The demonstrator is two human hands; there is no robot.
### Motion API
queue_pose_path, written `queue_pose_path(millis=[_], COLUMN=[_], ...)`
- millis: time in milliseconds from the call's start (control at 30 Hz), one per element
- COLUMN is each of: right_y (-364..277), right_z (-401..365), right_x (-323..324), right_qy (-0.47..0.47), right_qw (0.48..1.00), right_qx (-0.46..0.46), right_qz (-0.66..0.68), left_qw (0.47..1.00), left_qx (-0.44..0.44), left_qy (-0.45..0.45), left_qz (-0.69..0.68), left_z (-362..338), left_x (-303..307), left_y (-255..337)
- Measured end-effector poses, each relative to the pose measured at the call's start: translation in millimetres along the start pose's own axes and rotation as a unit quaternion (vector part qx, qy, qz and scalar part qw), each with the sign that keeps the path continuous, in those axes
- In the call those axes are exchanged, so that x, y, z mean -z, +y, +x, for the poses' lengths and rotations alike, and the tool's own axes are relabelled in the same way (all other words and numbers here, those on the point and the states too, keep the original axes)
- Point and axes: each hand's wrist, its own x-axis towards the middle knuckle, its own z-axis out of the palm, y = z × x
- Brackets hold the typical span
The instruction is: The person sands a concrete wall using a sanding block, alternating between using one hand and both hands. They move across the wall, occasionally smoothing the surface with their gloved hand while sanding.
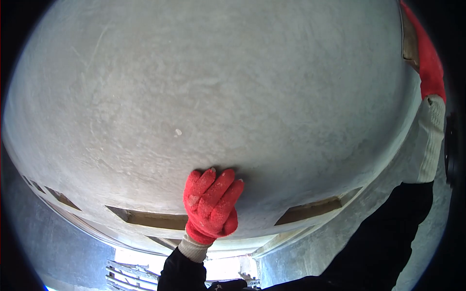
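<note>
A broad, smooth grey plastered surface (218, 87) fills most of the view, bowed by the lens. My left hand (212, 203), in a red-coated glove with a pale cuff, rests its fingertips on the lower middle of this surface, fingers stretched out and nothing held. At the upper right edge my right hand (431, 63), gloved the same way, is closed on a flat brown tool (410, 42) with a thin straight edge. The tool lies along the surface's right side; its handle and my fingers are mostly hidden.
Rectangular recesses (158, 219) run along the lower part of the surface, with another recess (310, 211) right of my left hand. Below, wooden slats (128, 275) stand before a bright opening. A grey wall (73, 242) is at the lower left.
</note>
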Motion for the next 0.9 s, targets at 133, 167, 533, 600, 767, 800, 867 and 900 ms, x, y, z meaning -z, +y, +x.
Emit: queue_pose_path(millis=[133,167,533,600,767,800,867,900], right_y=[-6.3,-12.5,-22.4,-27.9,-30.0,-30.8,-36.0,-38.6], right_z=[-9.7,-42.5,-148.7,-76.4,-85.2,-121.5,-207.2,-254.4], right_x=[5.2,0.4,-12.9,-9.8,-9.1,-13.5,-23.3,-28.0], right_qy=[0.008,0.041,0.073,0.101,0.111,0.096,0.077,0.059], right_qw=[0.999,0.996,0.985,0.985,0.983,0.982,0.981,0.981], right_qx=[-0.030,-0.045,-0.065,-0.100,-0.119,-0.124,-0.135,-0.136], right_qz=[0.022,-0.058,-0.144,-0.094,-0.089,-0.100,-0.113,-0.123], left_qw=[1.000,1.000,1.000,1.000,1.000,1.000,1.000,1.000], left_qx=[0.003,0.003,0.006,0.006,0.009,0.009,0.006,0.008], left_qy=[-0.006,-0.005,0.013,0.007,0.005,0.006,0.011,0.010], left_qz=[-0.002,-0.006,-0.008,-0.001,0.006,0.005,0.006,0.001], left_z=[1.2,1.1,-1.1,-2.7,-6.2,-5.9,-4.7,-4.2], left_x=[0.8,1.3,-2.4,-1.2,-1.8,-1.5,-1.5,-1.5], left_y=[0.5,1.0,0.8,1.2,1.9,2.1,1.4,1.4])
